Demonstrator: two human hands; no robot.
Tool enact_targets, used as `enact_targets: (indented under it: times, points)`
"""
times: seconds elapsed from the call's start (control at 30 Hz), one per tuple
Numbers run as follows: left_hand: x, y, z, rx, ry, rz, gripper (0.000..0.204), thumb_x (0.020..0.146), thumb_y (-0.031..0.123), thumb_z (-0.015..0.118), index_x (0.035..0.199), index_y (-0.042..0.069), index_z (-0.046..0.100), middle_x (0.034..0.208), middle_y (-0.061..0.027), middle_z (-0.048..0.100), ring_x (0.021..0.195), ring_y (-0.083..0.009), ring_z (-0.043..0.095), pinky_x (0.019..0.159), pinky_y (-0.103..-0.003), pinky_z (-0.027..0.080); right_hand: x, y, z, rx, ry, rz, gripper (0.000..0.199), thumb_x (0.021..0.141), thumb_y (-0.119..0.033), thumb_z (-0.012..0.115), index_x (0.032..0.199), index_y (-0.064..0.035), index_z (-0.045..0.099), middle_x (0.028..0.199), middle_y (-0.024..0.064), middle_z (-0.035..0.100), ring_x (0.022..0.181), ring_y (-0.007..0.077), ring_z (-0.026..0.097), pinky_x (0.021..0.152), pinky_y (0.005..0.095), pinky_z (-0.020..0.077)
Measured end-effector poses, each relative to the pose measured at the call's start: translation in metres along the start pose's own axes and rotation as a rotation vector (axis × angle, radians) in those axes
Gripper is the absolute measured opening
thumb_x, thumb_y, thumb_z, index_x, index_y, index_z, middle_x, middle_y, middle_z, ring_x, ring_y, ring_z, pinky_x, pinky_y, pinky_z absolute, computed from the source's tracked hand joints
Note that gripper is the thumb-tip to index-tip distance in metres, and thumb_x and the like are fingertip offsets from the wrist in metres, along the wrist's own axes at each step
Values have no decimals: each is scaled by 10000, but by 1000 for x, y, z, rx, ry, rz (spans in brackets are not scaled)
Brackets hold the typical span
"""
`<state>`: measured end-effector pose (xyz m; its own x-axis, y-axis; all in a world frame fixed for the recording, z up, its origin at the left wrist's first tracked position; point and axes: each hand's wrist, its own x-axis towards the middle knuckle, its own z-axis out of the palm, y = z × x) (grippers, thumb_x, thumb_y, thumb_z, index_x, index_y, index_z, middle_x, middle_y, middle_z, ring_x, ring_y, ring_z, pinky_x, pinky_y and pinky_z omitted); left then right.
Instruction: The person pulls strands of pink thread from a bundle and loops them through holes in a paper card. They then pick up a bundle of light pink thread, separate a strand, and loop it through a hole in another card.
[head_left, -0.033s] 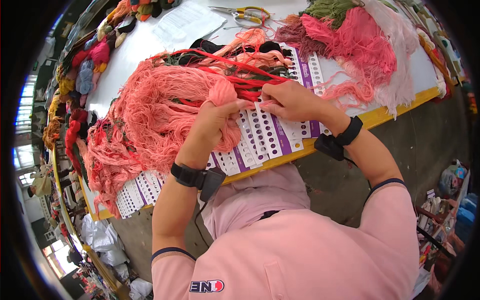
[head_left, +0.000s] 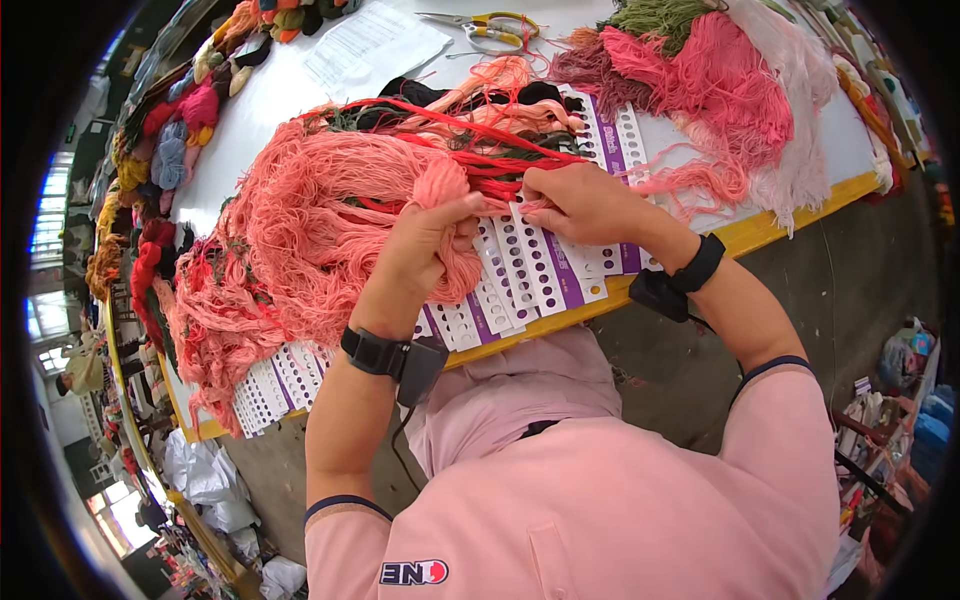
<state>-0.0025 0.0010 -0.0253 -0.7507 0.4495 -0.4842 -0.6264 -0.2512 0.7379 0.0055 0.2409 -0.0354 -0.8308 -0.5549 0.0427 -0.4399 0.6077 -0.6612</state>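
A large, loose hank of salmon-pink thread spreads over the near left part of the table. My left hand is closed on a bunch of this thread, its thumb pointing toward my right hand. Close beside it, my right hand pinches pink thread at the top of a punched thread card. The thread between my fingers is partly hidden. Several white and purple cards with rows of holes lie overlapped along the table's front edge. Bright red strands run across behind both hands.
Yellow-handled scissors and a printed paper sheet lie at the back. Pink, white and green thread hanks are piled at the right. Coloured yarn bundles line the left side. Yellow trim marks the table's front edge.
My left thumb has lifted slightly and drawn back from my right fingers. My right hand and the thread hanks look almost unchanged.
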Motion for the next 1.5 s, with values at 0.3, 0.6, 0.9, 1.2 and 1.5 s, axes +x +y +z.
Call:
enact_targets:
  times: [0.3,0.6,0.9,1.2,1.5]
  points:
    - [-14,-20,28,915,-225,281,320,901,99,623,1217,48,617,1233,-47,570,866,-147,573,763,-276,503,-3,1,-1,469,137,279,223,972,-244,510,1022,-35,570,784,132,669,744,275,659,669,379,494]
    - [-20,-1,19,305,27,286,197,885,113,661,1036,-14,656,927,-46,639,914,-187,627,847,-321,493,7,8,4,68,142,70,75,822,-89,589,811,-28,546,682,133,601,638,303,602,584,387,452]
    - [-93,137,-141,258,1072,925,87,942,105,596,906,27,604,655,17,514,481,-104,504,425,-276,483,7,1,-3,-40,143,162,63,807,-57,576,828,-21,528,670,142,572,626,324,580,592,385,456]
    - [-17,-8,8,611,156,335,210,968,196,573,1090,62,679,684,53,515,508,-12,412,404,-190,324,10,-5,11,21,138,-59,135,830,-62,657,925,-56,562,807,66,562,724,220,567,659,335,461]
    - [-4,-14,16,707,141,140,194,956,207,561,983,67,693,684,11,582,428,-60,459,364,-245,358,3,10,12,464,88,-11,122,855,-31,649,927,-39,552,846,61,585,715,161,585,670,305,468]
